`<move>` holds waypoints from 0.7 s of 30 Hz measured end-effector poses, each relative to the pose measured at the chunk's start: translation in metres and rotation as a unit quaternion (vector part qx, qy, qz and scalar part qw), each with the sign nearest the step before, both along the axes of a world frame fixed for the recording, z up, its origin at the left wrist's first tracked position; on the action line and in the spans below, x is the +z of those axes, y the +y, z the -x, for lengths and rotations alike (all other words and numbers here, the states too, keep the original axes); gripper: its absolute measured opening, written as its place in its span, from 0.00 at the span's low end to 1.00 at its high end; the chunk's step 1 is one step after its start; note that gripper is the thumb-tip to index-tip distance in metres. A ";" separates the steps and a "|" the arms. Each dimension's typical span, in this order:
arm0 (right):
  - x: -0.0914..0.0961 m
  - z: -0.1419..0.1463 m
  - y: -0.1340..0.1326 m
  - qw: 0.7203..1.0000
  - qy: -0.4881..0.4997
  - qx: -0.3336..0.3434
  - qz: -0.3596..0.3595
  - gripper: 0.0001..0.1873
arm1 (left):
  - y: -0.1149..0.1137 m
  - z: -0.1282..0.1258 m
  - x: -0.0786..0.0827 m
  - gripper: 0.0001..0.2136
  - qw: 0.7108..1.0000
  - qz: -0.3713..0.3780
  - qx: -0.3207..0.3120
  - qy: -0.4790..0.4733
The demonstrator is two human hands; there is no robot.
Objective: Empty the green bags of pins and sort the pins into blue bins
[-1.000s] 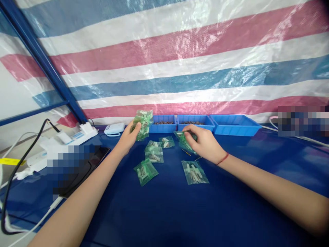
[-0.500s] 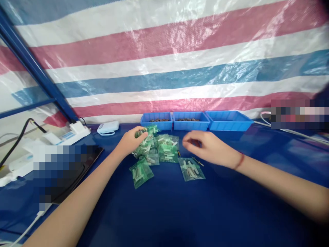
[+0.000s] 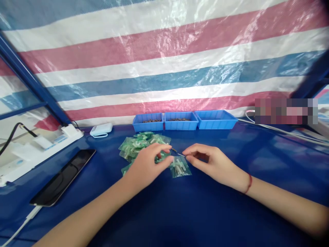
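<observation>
A heap of small green plastic bags (image 3: 136,143) holding pale parts lies on the blue table (image 3: 180,212). My left hand (image 3: 147,164) rests on the heap's right edge, fingers curled, a green bag pinched between fingers and thumb. One separate green bag (image 3: 180,168) lies just right of that thumb. My right hand (image 3: 212,162) is beside it, fingertips pinched on a thin metal pin (image 3: 179,153) that points toward the left hand. A red cord circles the right wrist.
Three blue bins (image 3: 215,119) stand in a row at the back, the left two holding small dark parts. A phone (image 3: 63,176) on a white cable lies at the left, with a white power strip (image 3: 38,148) and a small white device (image 3: 101,129) behind it. A striped tarp hangs behind.
My left hand set its bundle of bags down on the heap and slid right. My right hand let go of its bag and came in to pinch the pin.
</observation>
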State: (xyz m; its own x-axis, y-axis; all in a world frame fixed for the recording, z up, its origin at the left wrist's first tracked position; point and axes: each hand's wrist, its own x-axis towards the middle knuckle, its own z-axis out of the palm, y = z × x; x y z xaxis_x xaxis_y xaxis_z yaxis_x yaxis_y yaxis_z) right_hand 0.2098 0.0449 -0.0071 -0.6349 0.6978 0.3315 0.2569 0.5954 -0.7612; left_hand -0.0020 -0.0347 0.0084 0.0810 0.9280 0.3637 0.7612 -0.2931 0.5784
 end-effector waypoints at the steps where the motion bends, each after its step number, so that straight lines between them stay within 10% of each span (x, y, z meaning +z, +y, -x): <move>1: 0.002 0.000 -0.004 0.999 0.019 0.005 0.026 0.09 | -0.003 -0.008 0.000 0.12 0.999 0.024 -0.009 -0.022; 12: 0.012 0.006 -0.023 0.972 0.100 0.058 0.203 0.10 | -0.012 -0.020 0.001 0.04 0.996 -0.006 -0.020 -0.082; 21: 0.003 0.007 -0.025 0.988 0.079 0.027 0.132 0.09 | -0.010 -0.017 -0.007 0.03 0.997 -0.032 -0.049 -0.040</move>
State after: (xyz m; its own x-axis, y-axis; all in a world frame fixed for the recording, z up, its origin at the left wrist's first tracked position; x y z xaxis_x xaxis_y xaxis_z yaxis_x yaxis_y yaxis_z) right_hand 0.2026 0.0204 -0.0044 -0.6279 0.7404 0.2401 0.0961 0.3798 -0.9201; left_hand 0.0152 -0.0450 0.0010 0.1375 0.8920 0.4305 0.6790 -0.4013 0.6147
